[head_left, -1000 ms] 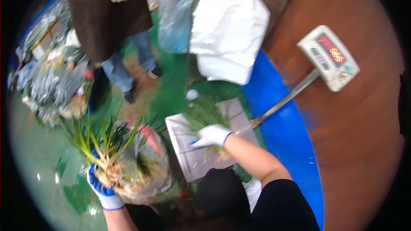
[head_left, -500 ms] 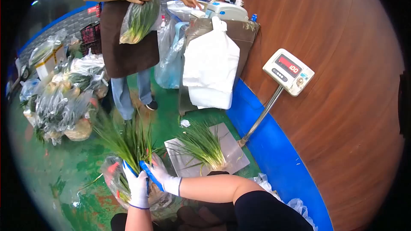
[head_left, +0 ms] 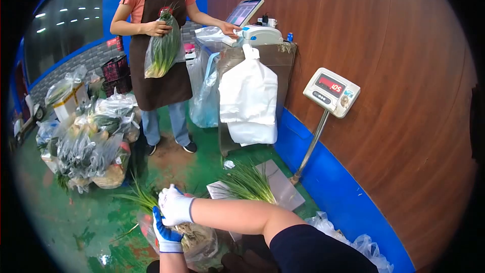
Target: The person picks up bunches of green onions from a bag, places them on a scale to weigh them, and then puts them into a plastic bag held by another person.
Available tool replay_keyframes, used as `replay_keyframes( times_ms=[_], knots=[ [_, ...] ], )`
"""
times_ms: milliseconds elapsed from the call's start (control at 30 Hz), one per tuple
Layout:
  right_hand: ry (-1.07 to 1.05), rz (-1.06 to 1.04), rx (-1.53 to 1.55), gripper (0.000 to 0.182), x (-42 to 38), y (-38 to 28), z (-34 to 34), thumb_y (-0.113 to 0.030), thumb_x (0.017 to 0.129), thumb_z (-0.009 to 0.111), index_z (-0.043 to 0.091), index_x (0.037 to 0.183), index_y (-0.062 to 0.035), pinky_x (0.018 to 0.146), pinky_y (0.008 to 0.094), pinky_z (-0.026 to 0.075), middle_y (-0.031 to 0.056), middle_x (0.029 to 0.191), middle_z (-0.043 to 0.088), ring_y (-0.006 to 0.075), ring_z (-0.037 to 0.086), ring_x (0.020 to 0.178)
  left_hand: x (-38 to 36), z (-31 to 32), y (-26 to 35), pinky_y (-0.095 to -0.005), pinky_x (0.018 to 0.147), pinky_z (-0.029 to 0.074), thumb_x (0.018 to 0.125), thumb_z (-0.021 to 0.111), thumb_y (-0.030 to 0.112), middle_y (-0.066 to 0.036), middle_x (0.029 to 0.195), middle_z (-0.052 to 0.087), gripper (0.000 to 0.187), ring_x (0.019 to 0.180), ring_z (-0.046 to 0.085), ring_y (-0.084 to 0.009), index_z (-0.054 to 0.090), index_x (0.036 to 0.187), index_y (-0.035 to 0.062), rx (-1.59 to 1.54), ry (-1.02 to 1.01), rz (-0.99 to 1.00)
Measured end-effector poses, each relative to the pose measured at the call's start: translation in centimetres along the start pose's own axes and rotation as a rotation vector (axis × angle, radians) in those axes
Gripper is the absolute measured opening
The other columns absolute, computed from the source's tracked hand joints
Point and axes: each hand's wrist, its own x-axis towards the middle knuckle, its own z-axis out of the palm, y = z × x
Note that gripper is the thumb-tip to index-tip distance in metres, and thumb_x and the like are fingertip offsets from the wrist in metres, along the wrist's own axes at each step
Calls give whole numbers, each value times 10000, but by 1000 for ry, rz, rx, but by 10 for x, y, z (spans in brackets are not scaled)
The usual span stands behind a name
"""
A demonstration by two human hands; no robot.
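Note:
Both my hands wear white gloves with blue palms. Green onions (head_left: 141,197) lie low before me, their leaves pointing up and left past my hands. My left hand (head_left: 165,231) is closed on the bunch from the near side. Just above it, my right hand (head_left: 175,207) is closed with curled fingers at the leaves; its fingertips are partly hidden. Below the hands, a clear plastic bag (head_left: 209,245) holds pale roots (head_left: 196,236). To the right, another bunch of green onions (head_left: 252,183) rests on the metal scale platform (head_left: 288,189), partly behind my right forearm.
A scale display (head_left: 331,92) on a pole shows red digits. Ahead, a person in a brown apron (head_left: 160,88) holds bagged green onions (head_left: 164,53) beside a weighing machine (head_left: 260,34). White bags (head_left: 248,96) hang from a stand. Bagged vegetables (head_left: 93,141) are heaped at left.
My right hand has turned over and shifted above my left. The leaves before me now sit lower. The view has tilted up, and the display digits have changed.

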Motion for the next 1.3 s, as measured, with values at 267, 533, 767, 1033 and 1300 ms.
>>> replay_keyframes(
  times_ms=[267,533,767,1033,1300],
  knots=[
    [435,-75,191,960,-55,40,-31,-622,700,590,344,1346,45,909,404,431,280,1305,431,365,518,1086,22,-62,35,-356,821,491,838,592,166,-147,1021,633,286,881,614,-243,556,1070,3,-153,270,185],
    [432,1222,-318,1029,-296,247,-43,-464,697,652,66,1473,-129,742,391,518,214,1008,637,318,654,847,-11,-18,69,-334,616,522,832,579,147,-205,999,630,312,689,613,-243,515,1104,8,19,330,126],
    [195,1568,-475,950,-390,321,-26,-313,755,642,45,1484,-184,856,447,404,154,1249,466,271,540,1057,5,-60,62,-425,915,439,848,562,299,-145,1143,590,479,1010,561,-298,531,1207,-16,-61,253,129],
    [299,1582,-503,1035,-386,339,-11,-403,706,713,89,1472,-92,894,425,381,202,1274,452,271,536,1058,-1,-36,55,-436,888,451,847,546,313,-135,1124,611,492,990,574,-296,539,1211,-17,-74,278,185],
    [74,1671,-317,959,-365,311,-52,-354,766,621,46,1461,-27,866,384,451,176,1213,554,249,589,1065,10,-36,45,-386,719,522,818,583,133,-209,1156,581,311,807,611,-277,523,1104,25,-273,292,181]
  ],
)
